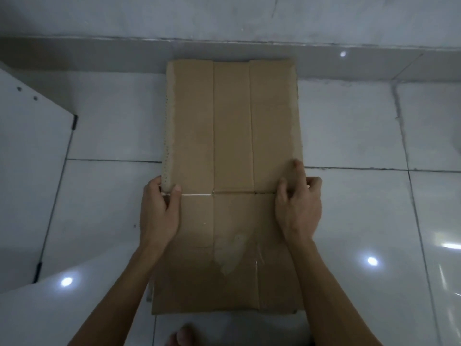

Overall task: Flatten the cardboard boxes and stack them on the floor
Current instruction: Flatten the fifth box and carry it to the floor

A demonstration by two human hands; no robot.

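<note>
Flattened cardboard box (232, 146) lies on the tiled floor (349, 126), far edge against the wall base; left hand (159, 211) pinches its left edge at the cross crease, right hand (298, 206) curls over the right edge; risk: springy flaps reopen once released, or the sheet skids on glossy tile.

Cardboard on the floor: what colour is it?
Plain brown cardboard, seen in the head view.

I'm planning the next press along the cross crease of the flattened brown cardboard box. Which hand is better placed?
Right, probably. The right hand already lies on the flattened brown cardboard box with a finger extended past the crease, while the left hand grips the box's edge.
</note>
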